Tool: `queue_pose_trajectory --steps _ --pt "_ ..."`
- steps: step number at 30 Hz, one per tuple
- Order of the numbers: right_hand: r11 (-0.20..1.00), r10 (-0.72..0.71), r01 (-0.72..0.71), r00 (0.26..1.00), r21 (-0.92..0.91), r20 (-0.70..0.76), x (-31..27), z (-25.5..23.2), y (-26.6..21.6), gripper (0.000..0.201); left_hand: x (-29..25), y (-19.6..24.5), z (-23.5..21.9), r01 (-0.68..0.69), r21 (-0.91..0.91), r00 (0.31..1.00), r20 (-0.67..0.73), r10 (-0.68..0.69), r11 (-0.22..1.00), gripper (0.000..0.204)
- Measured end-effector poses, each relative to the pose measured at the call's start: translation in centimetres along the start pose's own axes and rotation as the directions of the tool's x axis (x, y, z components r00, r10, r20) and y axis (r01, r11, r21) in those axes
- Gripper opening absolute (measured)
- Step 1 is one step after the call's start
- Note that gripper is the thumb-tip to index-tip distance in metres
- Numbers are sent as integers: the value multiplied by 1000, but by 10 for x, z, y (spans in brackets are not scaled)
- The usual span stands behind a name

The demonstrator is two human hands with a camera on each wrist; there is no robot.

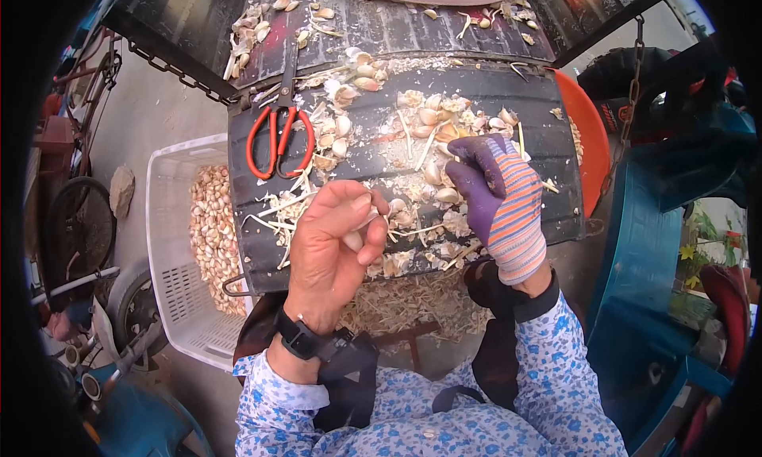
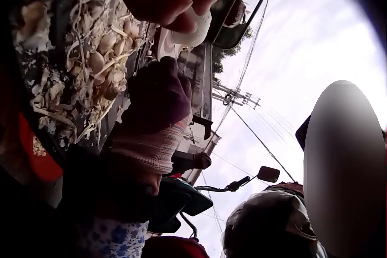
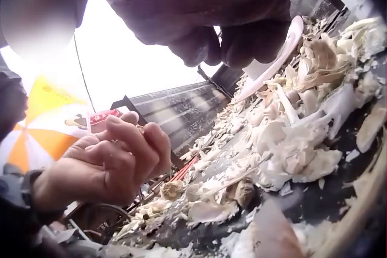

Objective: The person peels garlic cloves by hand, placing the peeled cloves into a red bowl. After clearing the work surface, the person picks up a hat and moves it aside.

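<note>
Evidently, the work can be judged well under way but unfinished. At the far left, a large share of garlic cloves (image 1: pixel 213 246) is contained in the white basket (image 1: pixel 168 211), which is set low beside the table (image 1: pixel 262 276). No long stems are seen among them, so that share may be taken as done.

Near the table's left side, the red-handled scissors (image 1: pixel 273 135) are laid down, with neither hand touching them. Just to their right, more cloves are scattered with husks and thin stalks. The bare left hand (image 1: pixel 321 246) is raised above the near part of the table, palm turned up; by its grip, closed with curled fingers, a pale clove (image 1: pixel 354 239) is held.

Between the two hands, and farther back, many loose cloves (image 1: pixel 429 115) are mixed with papery skins and dry stalks; this portion is judged to be left, and no sorted pile is made out within it.

The right hand (image 1: pixel 508 207), covered by a striped glove with purple fingers, is held low over the right edge of that litter. Its fingers are bent, but whether anything is pinched in that grip cannot be told. Beyond, at the far right, an orange tub (image 1: pixel 594 147) is partly hidden by the table, and some small pale pieces are contained in it.
</note>
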State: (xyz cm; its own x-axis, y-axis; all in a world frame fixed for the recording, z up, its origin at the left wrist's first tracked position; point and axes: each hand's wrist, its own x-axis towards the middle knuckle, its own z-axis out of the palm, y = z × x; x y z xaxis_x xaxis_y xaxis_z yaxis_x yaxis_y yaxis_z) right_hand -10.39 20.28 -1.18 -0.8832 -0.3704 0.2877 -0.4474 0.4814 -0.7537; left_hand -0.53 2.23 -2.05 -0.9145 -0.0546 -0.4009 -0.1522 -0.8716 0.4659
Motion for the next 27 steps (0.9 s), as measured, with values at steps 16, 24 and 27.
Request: queue_pose_trajectory --steps 16,24,27 --pt "988 -27 63 969 -138 246 -8 10 0 21 8 -5 5 34 403 986 -161 34 915 13" --pt "962 -13 -76 946 261 324 -15 9 -21 34 9 -11 18 119 359 986 -150 -69 926 9" --pt "970 -47 -39 939 240 341 -14 4 -23 34 8 -13 14 98 298 991 -113 -67 949 8"
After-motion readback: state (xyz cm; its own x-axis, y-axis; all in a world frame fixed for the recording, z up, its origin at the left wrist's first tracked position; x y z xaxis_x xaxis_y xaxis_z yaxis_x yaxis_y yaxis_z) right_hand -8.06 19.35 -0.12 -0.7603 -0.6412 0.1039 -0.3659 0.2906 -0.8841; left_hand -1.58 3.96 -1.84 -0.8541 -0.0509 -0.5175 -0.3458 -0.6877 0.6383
